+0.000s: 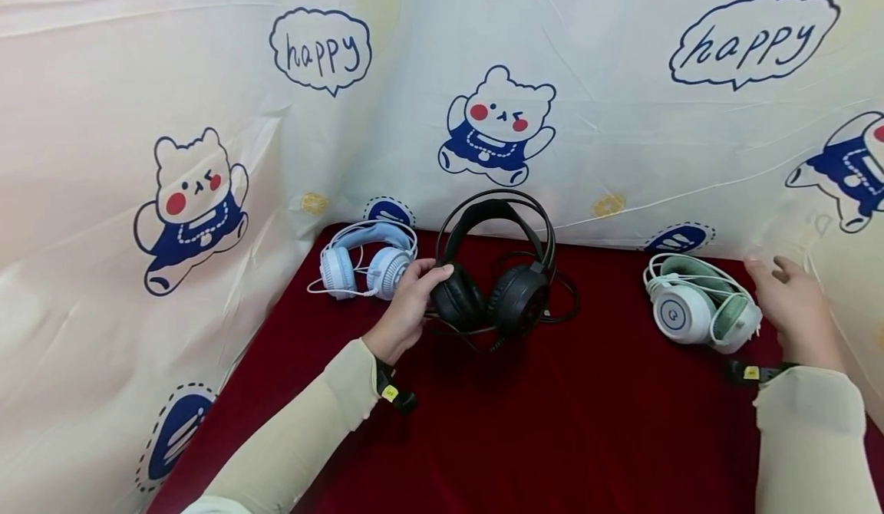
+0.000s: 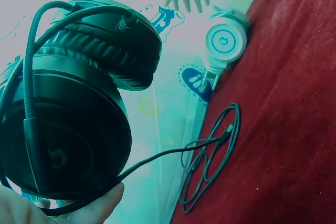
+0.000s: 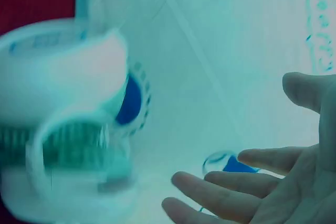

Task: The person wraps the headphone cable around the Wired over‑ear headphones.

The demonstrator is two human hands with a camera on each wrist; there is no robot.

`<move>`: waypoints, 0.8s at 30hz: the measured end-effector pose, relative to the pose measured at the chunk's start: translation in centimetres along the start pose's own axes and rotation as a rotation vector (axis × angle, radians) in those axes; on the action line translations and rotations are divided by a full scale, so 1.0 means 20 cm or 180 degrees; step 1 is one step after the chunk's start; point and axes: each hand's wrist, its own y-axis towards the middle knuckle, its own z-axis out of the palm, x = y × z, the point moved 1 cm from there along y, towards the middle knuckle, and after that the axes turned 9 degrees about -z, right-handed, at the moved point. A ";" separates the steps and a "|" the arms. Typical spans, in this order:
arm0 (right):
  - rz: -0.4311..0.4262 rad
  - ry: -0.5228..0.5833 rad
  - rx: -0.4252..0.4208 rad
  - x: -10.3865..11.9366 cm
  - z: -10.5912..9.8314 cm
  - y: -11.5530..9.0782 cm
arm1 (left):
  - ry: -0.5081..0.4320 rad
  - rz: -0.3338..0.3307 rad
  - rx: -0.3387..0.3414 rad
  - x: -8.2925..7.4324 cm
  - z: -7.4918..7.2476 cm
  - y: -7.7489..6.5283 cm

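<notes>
My left hand point(image 1: 407, 305) grips black over-ear headphones point(image 1: 522, 299) by the ear cup on their left side, thumb lying over the cup. In the left wrist view a boom microphone point(image 2: 30, 93) curves along the black headphones, and their cable point(image 2: 157, 156) runs to a loose coil on the red cloth. White headphones with green padding point(image 1: 680, 313) lie at the right on the cloth. Just right of them is my right hand point(image 1: 794, 307), holding nothing. The right wrist view shows its fingers spread, apart from the white headphones point(image 3: 58, 77).
Light blue headphones point(image 1: 387, 268) stand at the back left, close behind my left hand. A dark red cloth point(image 1: 552, 422) covers the table. Pale printed curtains point(image 1: 608, 138) rise along the back and sides.
</notes>
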 end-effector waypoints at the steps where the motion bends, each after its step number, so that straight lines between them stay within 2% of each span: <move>1: -0.0071 0.0084 -0.0048 0.03 0.02 -0.01 | 0.0006 0.0008 0.0003 0.00 0.00 0.00; 8: -0.0504 0.0567 -0.0475 0.14 0.14 -0.06 | 0.0105 0.0098 0.0009 -0.02 0.01 0.00; 17: -0.0822 0.0503 -0.0935 0.23 0.32 -0.10 | 0.0166 0.0183 -0.0039 -0.04 0.04 0.00; 20: -0.0901 0.0526 -0.0924 0.27 0.39 -0.12 | 0.0183 0.0215 -0.0065 -0.04 0.06 0.00; 24: -0.1151 0.0598 -0.0761 0.33 0.51 -0.15 | 0.0157 0.0278 -0.0044 -0.03 0.08 0.00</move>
